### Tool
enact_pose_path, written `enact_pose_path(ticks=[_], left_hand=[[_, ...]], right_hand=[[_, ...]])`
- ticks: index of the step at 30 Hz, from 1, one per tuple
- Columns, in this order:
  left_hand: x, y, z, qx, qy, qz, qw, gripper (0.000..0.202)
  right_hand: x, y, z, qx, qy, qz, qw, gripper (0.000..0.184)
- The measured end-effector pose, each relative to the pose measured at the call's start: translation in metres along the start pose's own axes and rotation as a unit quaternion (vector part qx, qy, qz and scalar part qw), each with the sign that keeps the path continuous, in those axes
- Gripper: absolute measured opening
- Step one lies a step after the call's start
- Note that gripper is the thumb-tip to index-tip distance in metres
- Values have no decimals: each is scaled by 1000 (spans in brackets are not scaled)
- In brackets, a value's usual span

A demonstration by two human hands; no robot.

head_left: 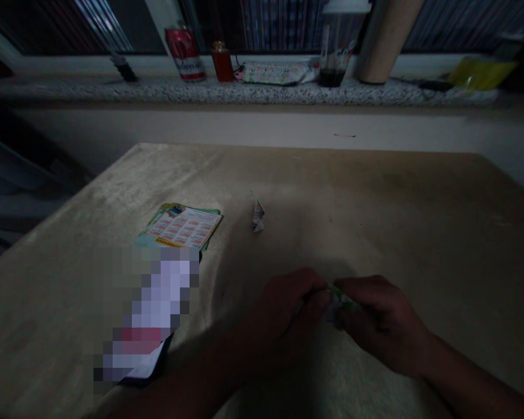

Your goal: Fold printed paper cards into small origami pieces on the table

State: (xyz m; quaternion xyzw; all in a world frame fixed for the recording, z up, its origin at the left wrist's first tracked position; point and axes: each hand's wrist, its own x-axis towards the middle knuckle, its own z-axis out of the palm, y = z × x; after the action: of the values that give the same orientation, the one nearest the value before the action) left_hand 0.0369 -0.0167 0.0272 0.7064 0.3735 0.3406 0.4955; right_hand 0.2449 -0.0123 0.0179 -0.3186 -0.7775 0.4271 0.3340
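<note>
both hands are closed: the left hand (297, 299) and the right hand (382, 320) pinch a small green paper piece (344, 300) between them, above the near part of the table (419, 233). i see open room running to the far and right edges. leftward sit a folded scrap (258, 216), stacked cards (186, 227) and a blurred phone (157, 308).

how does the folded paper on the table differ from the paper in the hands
The folded paper lies untouched on the table; the held paper is pinched by the left hand and right hand. The folded paper shows whole; the held paper is partly covered. Both look patterned.
</note>
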Motion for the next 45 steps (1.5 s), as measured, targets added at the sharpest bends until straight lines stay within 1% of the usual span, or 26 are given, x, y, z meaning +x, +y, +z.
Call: enact_pose_path(ticks=[2, 4, 6, 7, 10, 12, 14, 17, 20, 23, 25, 26, 27, 28, 29, 30, 31, 32, 33, 34, 35, 36, 37, 39, 42, 45], left_hand=[[1, -1, 2, -77, -24, -13, 997, 27], [3, -1, 5, -176, -29, -60, 982, 30], [5, -2, 8, -271, -20, -103, 957, 34], [6, -3, 9, -308, -17, -114, 944, 35], [10, -6, 10, -367, -24, -111, 923, 33], [12, -8, 10, -376, -19, -108, 920, 31], [13, -10, 11, -380, -13, -105, 919, 28], [12, -13, 14, -391, -5, -85, 916, 22], [9, -16, 18, -380, 3, -47, 924, 19], [8, -17, 20, -338, -36, -13, 940, 21], [8, -17, 19, -315, -60, 2, 947, 22], [8, -16, 18, -311, -58, 2, 949, 21], [9, -16, 17, -310, -47, -4, 950, 18], [9, -15, 15, -308, -30, -15, 951, 16], [10, -15, 14, -305, -4, -27, 952, 14], [11, -14, 13, -302, 27, -38, 952, 14], [11, -14, 11, -295, 58, -47, 952, 15], [11, -14, 10, -287, 85, -53, 953, 15], [11, -14, 10, -274, 106, -59, 954, 15], [11, -14, 10, -260, 124, -65, 955, 15], [10, -14, 10, -242, 135, -72, 958, 14], [10, -14, 11, -222, 142, -81, 961, 13], [9, -14, 12, -207, 146, -89, 963, 13], [8, -13, 13, -202, 145, -104, 963, 12], [8, -10, 14, -193, 118, -99, 969, 17], [7, -6, 13, -130, 108, -61, 984, 23]], right_hand=[[1, 0, -3, 90, -44, 33, 994, 26], [2, 0, -5, 176, -73, 60, 980, 27], [3, 1, -7, 258, -95, 83, 958, 28], [3, 2, -7, 297, -105, 96, 944, 27], [1, 8, -6, 396, -106, 139, 902, 20], [-1, 12, -4, 445, -96, 166, 875, 16], [-3, 16, -1, 479, -101, 190, 851, 18], [-7, 22, 3, 503, -114, 226, 826, 25], [-8, 28, 8, 514, -126, 258, 808, 29], [-8, 32, 11, 518, -155, 292, 789, 30], [-7, 33, 13, 523, -154, 317, 776, 31], [-6, 33, 13, 527, -148, 320, 774, 31], [-5, 32, 12, 528, -140, 314, 777, 30], [-3, 30, 11, 523, -132, 298, 787, 29], [-1, 28, 9, 512, -119, 271, 806, 28], [1, 25, 7, 488, -108, 241, 832, 27], [3, 21, 4, 442, -90, 207, 868, 29], [4, 17, 2, 377, -53, 176, 908, 30], [6, 13, 1, 299, -29, 149, 942, 29], [6, 9, 0, 209, -11, 129, 969, 28], [6, 6, 0, 124, 3, 102, 987, 28], [6, 4, 1, 52, 13, 76, 996, 29], [5, 2, 3, -3, 19, 51, 999, 30], [4, 1, 6, -52, 21, 17, 998, 32], [3, 2, 7, -33, 8, 13, 999, 33], [2, 1, 6, 3, -7, 32, 999, 39]])
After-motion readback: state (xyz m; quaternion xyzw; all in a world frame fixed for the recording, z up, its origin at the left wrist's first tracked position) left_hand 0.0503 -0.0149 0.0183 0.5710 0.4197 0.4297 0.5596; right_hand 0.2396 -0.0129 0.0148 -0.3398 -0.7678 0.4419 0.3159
